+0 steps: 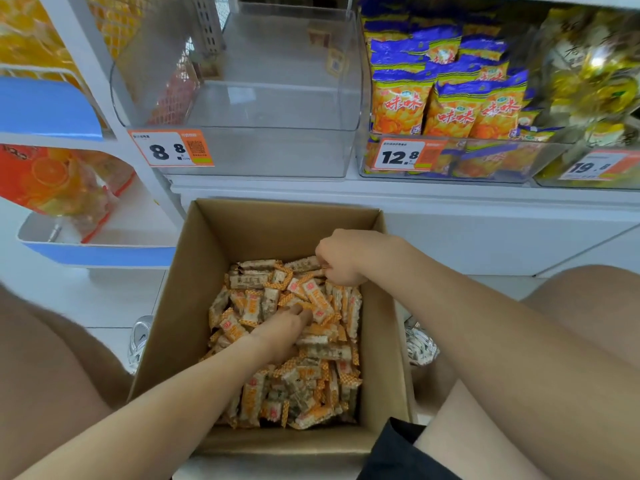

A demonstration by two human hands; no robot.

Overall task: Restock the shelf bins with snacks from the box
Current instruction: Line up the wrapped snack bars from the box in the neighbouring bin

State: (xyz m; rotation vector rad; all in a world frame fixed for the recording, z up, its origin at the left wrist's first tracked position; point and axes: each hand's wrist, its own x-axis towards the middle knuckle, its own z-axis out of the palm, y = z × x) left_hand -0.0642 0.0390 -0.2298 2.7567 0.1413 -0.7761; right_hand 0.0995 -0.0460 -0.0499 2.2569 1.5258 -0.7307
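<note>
Cardboard, brown, open-top: the box [187,289] sits on the floor between my knees, directly at 6 o'clock of the target bin. Short lift path, no twisting.

Small orange-and-white wrapped snack bars [301,368] fill the box floor, loose pile, all orientations. None in the bin yet by the look of it.

Left hand [287,327]: palm down, centre of the pile, fingers pushed in among the bars. Tips are buried, so I can't tell whether they've closed round anything. My read: digging under to scoop a handful rather than picking singles.

Right hand [337,261]: at 1 o'clock of the pile, near the far box wall, knuckles up, fingers curled tight underneath and pinching snack bars at the pile's edge. How many it has is hidden under the fist.

Clear plastic shelf bin [263,154] at 12 o'clock of the box, orange price tag [171,148] reading 8.8 on its front at 9 o'clock. Looks nearly bare, only a couple of small items at the back.

Bin at 3 o'clock of it holds orange-and-blue crisp bags [450,109], already stocked; not the target.

Judgement: early stage, gather step. Risk: slick wrappers, overfilled handfuls spill on the lift.
</note>
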